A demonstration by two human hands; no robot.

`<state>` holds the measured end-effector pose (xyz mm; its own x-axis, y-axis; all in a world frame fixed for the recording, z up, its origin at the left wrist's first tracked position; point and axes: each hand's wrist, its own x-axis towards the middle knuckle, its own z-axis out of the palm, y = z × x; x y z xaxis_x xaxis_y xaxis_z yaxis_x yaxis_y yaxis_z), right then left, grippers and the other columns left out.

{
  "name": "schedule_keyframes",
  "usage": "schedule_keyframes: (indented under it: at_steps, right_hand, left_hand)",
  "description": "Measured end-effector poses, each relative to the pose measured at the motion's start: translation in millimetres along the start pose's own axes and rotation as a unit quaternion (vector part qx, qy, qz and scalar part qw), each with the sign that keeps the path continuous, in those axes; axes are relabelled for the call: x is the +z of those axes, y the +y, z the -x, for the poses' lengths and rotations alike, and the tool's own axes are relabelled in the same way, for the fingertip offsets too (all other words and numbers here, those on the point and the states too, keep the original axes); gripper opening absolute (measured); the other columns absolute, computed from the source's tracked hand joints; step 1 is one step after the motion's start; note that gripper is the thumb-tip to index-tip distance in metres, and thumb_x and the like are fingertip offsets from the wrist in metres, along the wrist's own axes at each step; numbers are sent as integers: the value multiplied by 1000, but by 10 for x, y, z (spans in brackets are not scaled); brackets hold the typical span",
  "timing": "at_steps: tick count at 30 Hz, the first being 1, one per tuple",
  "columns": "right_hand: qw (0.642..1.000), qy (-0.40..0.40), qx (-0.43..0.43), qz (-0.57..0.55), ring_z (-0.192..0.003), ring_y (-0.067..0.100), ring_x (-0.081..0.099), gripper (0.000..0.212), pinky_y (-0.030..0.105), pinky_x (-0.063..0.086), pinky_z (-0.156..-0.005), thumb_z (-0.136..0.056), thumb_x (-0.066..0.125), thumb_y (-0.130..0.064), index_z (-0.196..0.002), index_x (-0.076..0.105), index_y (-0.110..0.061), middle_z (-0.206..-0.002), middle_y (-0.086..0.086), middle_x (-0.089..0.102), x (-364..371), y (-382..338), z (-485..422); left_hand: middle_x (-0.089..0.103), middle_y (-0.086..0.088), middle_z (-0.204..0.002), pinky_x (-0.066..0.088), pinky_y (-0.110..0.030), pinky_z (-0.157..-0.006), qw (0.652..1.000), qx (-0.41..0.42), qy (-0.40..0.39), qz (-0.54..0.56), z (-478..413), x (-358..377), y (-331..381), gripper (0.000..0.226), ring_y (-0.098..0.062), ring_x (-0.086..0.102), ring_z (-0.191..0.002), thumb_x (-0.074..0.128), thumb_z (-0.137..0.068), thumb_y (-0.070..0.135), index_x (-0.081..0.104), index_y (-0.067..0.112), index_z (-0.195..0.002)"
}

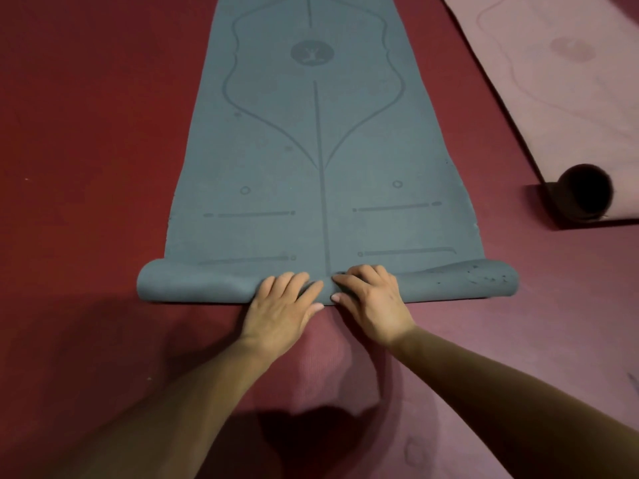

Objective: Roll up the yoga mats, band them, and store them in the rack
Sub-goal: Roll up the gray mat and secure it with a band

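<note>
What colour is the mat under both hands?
The mat is blue-grey with darker guide lines printed on it; the head view shows it.

Dark red carpeted floor (86,133) fills the view, shadowed at the near edge.
</note>
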<state>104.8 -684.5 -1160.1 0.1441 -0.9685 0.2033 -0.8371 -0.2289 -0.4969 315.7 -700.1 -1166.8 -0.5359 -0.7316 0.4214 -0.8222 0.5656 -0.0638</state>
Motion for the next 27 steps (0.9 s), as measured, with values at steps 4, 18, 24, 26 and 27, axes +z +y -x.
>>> schedule_keyframes:
  at_steps: [4, 18, 24, 26, 27]
  right_hand:
    - [993, 64, -68, 73, -99, 22, 51, 38, 36, 41, -87, -97, 57, -42, -120, 71, -16, -112, 2, 61, -17, -14, 101]
    - [999, 39, -22, 27, -105, 22, 48, 35, 42, 45, -91, -98, 53, -46, -120, 67, -22, -118, -8, 56, 29, 63, 99]
    - [993, 47, -67, 89, -106, 24, 49, 40, 41, 42, -94, -98, 55, -46, -123, 65, -18, -115, 1, 60, -42, 55, -14]
    - [993, 36, -69, 87, -105, 24, 49, 42, 41, 41, -95, -96, 56, -48, -124, 66, -19, -115, 0, 60, -35, 88, -56]
    - [994, 34, -65, 82, -104, 24, 49, 41, 41, 42, -94, -95, 56, -49, -123, 66, -20, -114, -1, 59, -27, 104, -81]
  left_hand:
    - [64, 0, -115, 36, -38, -88, 1000, -14, -3, 14, 32, 59, -30, 40, -23, 49, -106, 47, -94, 43, 72, 24, -120]
    - [64, 0, -117, 35, -42, -100, 997, -58, -26, 32, -88, 61, 17, 43, -25, 48, -108, 46, -94, 47, 70, 25, -122]
    - [64, 5, -113, 36, -38, -92, 994, -82, -44, 55, -210, 79, -38, 38, -24, 54, -103, 46, -95, 47, 69, 27, -119]
    - [63, 5, -113, 37, -38, -90, 994, -85, -53, 53, -259, 80, -54, 38, -25, 56, -101, 45, -96, 47, 68, 27, -119]
    - [63, 4, -113, 37, -38, -89, 994, -82, -53, 51, -276, 82, -56, 39, -25, 57, -100, 45, -96, 47, 68, 26, -119]
